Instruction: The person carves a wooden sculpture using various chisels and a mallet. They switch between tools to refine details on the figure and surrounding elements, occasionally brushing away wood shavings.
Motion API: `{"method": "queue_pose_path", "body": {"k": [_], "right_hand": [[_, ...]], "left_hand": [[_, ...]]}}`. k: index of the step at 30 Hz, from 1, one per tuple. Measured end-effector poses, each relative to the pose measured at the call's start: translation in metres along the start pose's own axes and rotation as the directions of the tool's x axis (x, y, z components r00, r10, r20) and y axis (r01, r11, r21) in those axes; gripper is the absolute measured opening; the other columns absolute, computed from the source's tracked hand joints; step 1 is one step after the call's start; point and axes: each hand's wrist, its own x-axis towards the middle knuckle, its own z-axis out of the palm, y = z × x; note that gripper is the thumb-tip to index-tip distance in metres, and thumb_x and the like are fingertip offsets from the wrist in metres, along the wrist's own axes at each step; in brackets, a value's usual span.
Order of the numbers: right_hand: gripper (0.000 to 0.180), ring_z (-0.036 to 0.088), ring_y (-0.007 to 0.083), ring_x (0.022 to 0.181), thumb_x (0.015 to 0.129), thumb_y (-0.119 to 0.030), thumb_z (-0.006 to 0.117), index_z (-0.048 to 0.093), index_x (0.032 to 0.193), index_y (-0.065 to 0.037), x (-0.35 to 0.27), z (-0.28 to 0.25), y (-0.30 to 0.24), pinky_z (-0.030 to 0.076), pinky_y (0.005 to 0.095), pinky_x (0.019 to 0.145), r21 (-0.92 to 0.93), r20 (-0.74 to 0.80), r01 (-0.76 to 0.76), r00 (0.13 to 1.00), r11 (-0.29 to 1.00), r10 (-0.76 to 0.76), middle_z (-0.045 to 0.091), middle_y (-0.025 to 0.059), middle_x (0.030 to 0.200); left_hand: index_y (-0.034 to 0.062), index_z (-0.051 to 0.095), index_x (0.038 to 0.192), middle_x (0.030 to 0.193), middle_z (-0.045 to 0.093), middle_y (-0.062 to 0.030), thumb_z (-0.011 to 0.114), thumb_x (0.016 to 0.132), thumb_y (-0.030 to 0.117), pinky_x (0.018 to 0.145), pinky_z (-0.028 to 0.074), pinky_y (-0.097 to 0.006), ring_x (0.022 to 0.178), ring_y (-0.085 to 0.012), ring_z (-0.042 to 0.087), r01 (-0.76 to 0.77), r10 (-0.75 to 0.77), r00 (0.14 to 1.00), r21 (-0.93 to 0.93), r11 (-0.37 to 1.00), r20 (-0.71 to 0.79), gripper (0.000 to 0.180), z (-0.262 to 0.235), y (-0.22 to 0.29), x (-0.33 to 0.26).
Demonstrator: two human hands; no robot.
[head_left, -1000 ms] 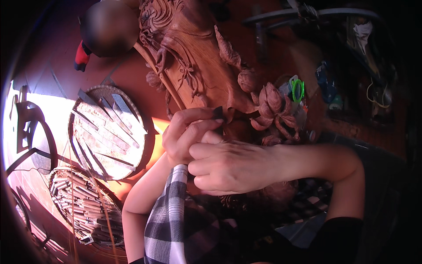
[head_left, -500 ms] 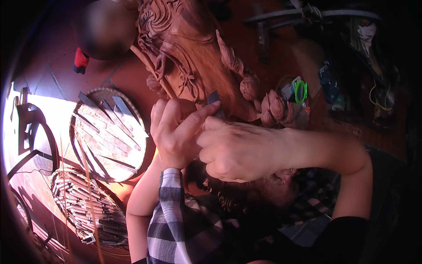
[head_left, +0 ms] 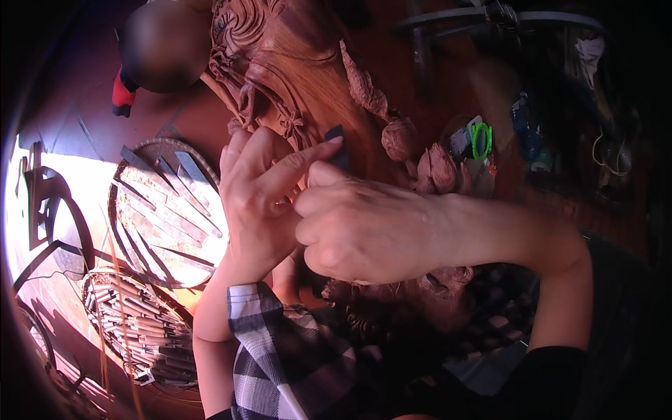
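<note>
At the far left, sunlight is falling across the floor, and a round woven tray (head_left: pixel 164 213) is lying there with dark flat blades spread over it; below it a second basket (head_left: pixel 136 332) is sitting packed with carving tools. Neither has shifted since half a second ago.

Moving right, the left hand (head_left: pixel 259 199) is now resting higher against the carved wooden panel (head_left: pixel 280 77) than before, its fingers spread wide and laid flat, the forefinger stretching toward a small dark piece (head_left: pixel 337 150) that is pressing on the wood. The checked sleeve (head_left: pixel 287 350) is hanging below the wrist.

Just beside it, touching it, the right hand (head_left: pixel 367 234) is curling into a narrow, closed grip, its thumb meeting the dark piece; how much of that piece it is holding cannot be told. Both hands have slid up the panel since the earlier frame.

To the right, carved buds (head_left: pixel 434 168) are edging the panel, with a green ring (head_left: pixel 481 140) among clutter beyond, crowding that side. Open floor is lying only to the left.
</note>
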Motion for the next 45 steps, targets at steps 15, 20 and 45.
{"method": "queue_pose_path", "body": {"k": [15,20,45], "right_hand": [[0.015,0.055,0.0201,0.077,0.067,-0.017,0.066,0.059,0.056,-0.009,-0.01,0.0,-0.005,0.04,0.0372,0.081,0.058,0.061,0.019,0.998,0.998,-0.022,0.054,0.0029,0.065],[0.015,0.055,0.0207,0.075,0.065,-0.016,0.065,0.059,0.055,-0.008,-0.006,0.003,0.003,0.043,0.0388,0.083,-0.047,0.14,0.028,0.99,0.999,-0.021,0.055,0.0031,0.063],[0.011,0.063,0.0193,0.073,0.071,-0.016,0.067,0.07,0.062,-0.012,-0.014,0.003,-0.007,0.041,0.0354,0.081,-0.197,0.425,0.114,0.905,0.974,-0.02,0.062,0.0031,0.061]], "left_hand": [[0.0158,0.08,0.104,0.069,0.039,-0.0007,0.078,0.058,0.015,0.062,0.032,-0.036,0.068,-0.0209,0.045,0.011,-0.007,0.999,-0.089,0.996,0.052,0.046,0.014,0.011,-0.029],[0.0161,0.079,0.111,0.07,0.04,-0.0013,0.077,0.056,0.013,0.064,0.032,-0.036,0.069,-0.0218,0.042,0.078,-0.077,0.997,-0.029,0.997,0.023,0.055,0.011,0.002,-0.028],[0.0168,0.076,0.116,0.069,0.043,0.0012,0.08,0.057,0.014,0.062,0.034,-0.034,0.068,-0.0199,0.046,0.045,-0.038,0.996,-0.096,0.994,0.076,0.06,0.01,0.007,-0.047]]}}
